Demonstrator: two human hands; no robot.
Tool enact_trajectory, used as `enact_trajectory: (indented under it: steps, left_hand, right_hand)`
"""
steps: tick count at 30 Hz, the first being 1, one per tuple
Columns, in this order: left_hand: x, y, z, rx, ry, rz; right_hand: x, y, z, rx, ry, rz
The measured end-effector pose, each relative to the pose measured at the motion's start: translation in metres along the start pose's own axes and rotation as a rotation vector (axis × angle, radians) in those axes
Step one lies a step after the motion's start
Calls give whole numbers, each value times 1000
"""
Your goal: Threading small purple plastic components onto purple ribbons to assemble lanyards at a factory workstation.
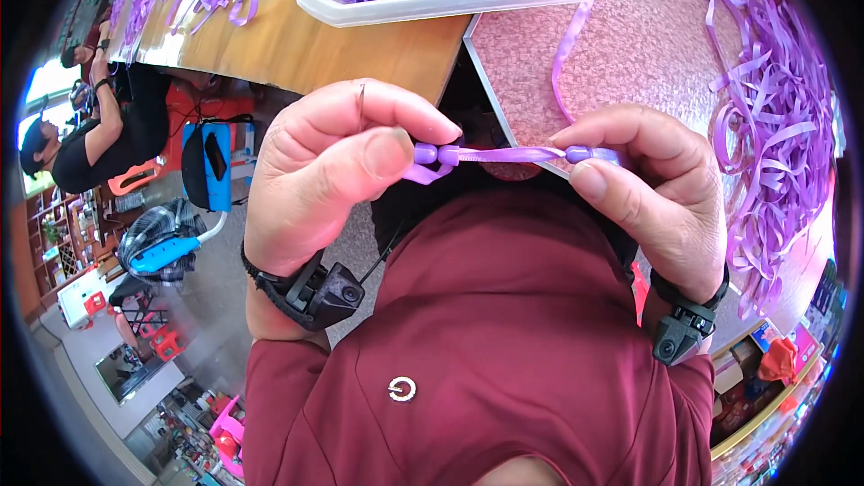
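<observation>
So the left hand [315, 166] has thumb and index pinched at one end of a shiny purple ribbon [508, 155], right by a couple of purple plastic beads [447, 155]. Right hand [661, 180] pinches the other end at a similar purple bead [577, 154]. The ribbon's stretched between them above the lap, below the tub [450, 9] in view. My worry: tugging too hard could pop a bead off, and slick satin might slip if either pinch loosens. Looks a bit twisted too, so it could bunch up.
</observation>
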State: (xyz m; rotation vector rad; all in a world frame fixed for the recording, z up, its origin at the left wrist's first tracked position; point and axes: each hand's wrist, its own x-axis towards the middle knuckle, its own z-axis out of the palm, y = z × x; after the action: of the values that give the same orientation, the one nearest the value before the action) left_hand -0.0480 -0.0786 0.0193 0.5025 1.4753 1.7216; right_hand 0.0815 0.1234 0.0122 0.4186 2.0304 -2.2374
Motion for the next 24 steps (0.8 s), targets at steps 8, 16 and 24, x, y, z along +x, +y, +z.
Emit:
enact_trajectory:
  steps: [8, 16, 24]
  left_hand:
    - [0, 3, 11, 195, -26, -159]
    - [1, 4, 16, 307, 60, -7]
    - [5, 0, 24, 279, 81, 58]
  right_hand:
    - [-6, 4, -10, 48, 3, -12]
    - [-8, 5, -6, 152, 16, 19]
    - [-12, 7, -16, 139, -18, -7]
